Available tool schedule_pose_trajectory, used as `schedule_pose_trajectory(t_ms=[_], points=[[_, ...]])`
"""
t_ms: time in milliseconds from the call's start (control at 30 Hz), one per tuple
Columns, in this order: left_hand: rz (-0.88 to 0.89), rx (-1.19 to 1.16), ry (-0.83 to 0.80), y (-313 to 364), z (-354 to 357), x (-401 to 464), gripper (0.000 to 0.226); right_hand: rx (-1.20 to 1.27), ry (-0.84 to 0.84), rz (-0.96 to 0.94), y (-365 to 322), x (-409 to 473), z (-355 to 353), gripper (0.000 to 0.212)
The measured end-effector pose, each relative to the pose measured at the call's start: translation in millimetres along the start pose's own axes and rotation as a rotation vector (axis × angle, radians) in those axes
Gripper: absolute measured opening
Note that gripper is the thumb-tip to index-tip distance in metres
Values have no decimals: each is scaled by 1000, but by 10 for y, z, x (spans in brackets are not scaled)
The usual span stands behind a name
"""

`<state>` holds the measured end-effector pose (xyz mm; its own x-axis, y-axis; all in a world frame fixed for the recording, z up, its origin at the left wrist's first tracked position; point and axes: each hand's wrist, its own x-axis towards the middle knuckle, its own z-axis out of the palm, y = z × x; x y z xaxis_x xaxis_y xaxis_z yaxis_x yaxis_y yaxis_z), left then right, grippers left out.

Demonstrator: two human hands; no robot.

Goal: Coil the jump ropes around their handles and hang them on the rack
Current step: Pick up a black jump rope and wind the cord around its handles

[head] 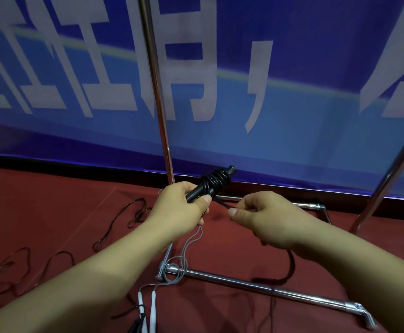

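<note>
head view: red carpet, blue banner behind; left hand grips black handles, right hand pinches rope.

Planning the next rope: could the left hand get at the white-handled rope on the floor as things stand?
Probably not yet. The left hand grips the black handles while the right hand pinches the black rope. The white-handled rope lies below with nothing covering it, so once freed, likely yes.
</note>
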<state>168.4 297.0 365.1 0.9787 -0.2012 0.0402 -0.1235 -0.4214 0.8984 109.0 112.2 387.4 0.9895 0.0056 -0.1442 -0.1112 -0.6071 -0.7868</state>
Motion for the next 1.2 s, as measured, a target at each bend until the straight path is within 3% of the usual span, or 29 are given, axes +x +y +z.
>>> schedule_pose_trajectory(t_ms=[200,400,700,833,1033,1200], points=[[-22,149,57,-98,-72,73,1,-65,-19,22,4,-33,-23,45],[-67,343,31,-184,-100,71,7,-90,16,-24,35,-59,-47,39],[23,544,-231,-108,0,5,8,-14,141,-144,50,-53,-93,21],[50,550,-373,-107,25,-25,6,-100,136,-199,111,-44,-102,19],[89,492,-727,-15,-20,-126,2,-246,114,-226,181,-1,-134,16],[101,438,-811,85,-58,-208,7,-232,98,-210,206,37,-117,15]])
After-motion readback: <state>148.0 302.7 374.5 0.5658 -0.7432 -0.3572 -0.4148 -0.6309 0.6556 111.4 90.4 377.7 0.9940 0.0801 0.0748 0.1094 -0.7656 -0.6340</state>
